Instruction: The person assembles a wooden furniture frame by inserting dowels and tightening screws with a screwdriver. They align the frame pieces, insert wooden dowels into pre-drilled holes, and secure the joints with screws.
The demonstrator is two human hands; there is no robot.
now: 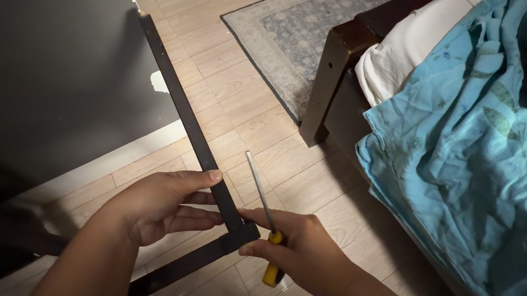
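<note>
Our left hand [157,205] grips the dark frame [197,136] at its corner above the wooden floor [252,79]; our right hand [304,248] clasps a screwdriver [263,202], tip lifted clear. Fastening looks unfinished.

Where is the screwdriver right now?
In the head view, low and centre-right: the screwdriver is in the right hand, beside the dark frame's corner.

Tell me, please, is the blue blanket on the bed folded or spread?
Spread, loosely: the blanket lies rumpled across the bed, draping over its edge.
</note>
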